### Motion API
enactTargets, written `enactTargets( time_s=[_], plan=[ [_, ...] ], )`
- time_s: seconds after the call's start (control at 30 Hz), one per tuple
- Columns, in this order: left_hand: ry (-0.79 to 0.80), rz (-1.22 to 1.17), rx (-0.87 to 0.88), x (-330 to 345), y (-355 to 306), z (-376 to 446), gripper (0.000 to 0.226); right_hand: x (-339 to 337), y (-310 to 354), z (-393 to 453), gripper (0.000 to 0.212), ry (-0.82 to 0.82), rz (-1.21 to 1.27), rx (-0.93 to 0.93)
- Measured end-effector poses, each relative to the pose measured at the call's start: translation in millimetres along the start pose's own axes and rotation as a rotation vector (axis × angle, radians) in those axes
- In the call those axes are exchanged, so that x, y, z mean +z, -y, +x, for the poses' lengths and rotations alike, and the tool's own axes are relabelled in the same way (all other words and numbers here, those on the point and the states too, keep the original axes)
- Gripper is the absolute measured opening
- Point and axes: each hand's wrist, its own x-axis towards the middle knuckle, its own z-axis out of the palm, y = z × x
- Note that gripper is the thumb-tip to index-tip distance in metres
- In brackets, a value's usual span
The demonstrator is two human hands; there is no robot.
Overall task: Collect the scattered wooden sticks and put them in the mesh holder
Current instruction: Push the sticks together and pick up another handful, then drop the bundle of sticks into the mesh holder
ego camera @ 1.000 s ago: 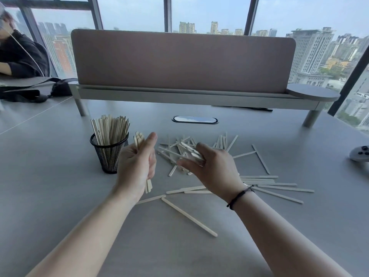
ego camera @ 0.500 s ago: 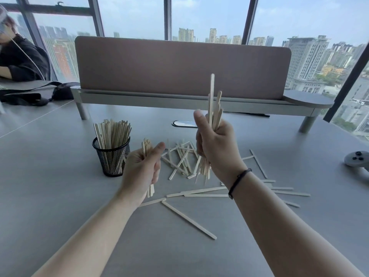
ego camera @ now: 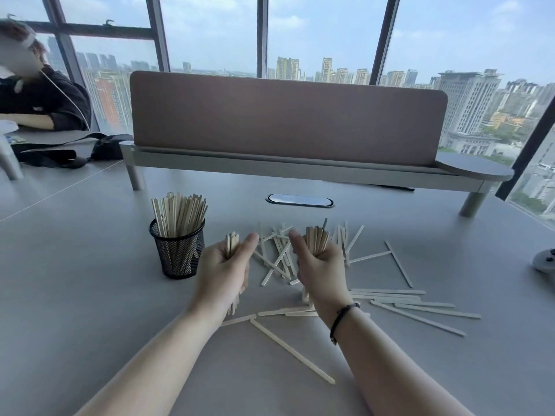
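Lowered from half a second ago, my right hand [ego camera: 322, 267] grips a bundle of sticks [ego camera: 316, 239] beside my left hand [ego camera: 223, 270], which grips fewer; mesh holder [ego camera: 177, 250] stands just left, scattered sticks [ego camera: 402, 298] lie beyond and right.

No text, label, brand, number or sign can be read anywhere in this view. The pale wooden sticks [ego camera: 417, 317] scattered on the grey table [ego camera: 75, 295] are plain and unprinted, the black wire mesh holder [ego camera: 177, 250] carries no tag, and the dusty pink fabric desk divider [ego camera: 288, 115] is blank. A small mark on the seated person's black top [ego camera: 39, 108] is too small to make out.
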Motion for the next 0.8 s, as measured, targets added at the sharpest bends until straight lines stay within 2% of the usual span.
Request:
enactTargets(
  time_s=[0.2, 0.3, 0.4, 0.53, 0.7, 0.8],
  plan=[
    [-0.043, 0.084, 0.042, 1.1, 6.1, 0.1, 0.065, -2.9, -2.1, -2.3, 0.061, 0.021, 0.017, 0.045],
    [-0.040, 0.081, -0.003, 0.3, 5.7, -0.4, 0.064, -6.3, 1.8, -0.2, 0.059, -0.004, 0.067, 0.090],
    [-0.009, -0.025, -0.137, 1.5, 1.3, -1.2, 0.062, -5.6, 5.9, 1.7, 0.059, 0.032, 0.114, 0.130],
    [0.018, -0.174, -0.204, 0.2, -7.5, -2.0, 0.062, 1.6, 14.0, 5.9, 0.059, 0.076, 0.120, 0.204],
    [0.068, -0.229, -0.109, -16.8, -39.4, 10.8, 0.058, 38.9, 42.7, 13.2, 0.057, 0.172, 0.229, 0.236],
    [-0.015, -0.276, -0.045, -38.6, -72.1, 35.0, 0.057, 74.7, 64.5, 25.3, 0.053, 0.198, 0.409, 0.273]
  ],
)
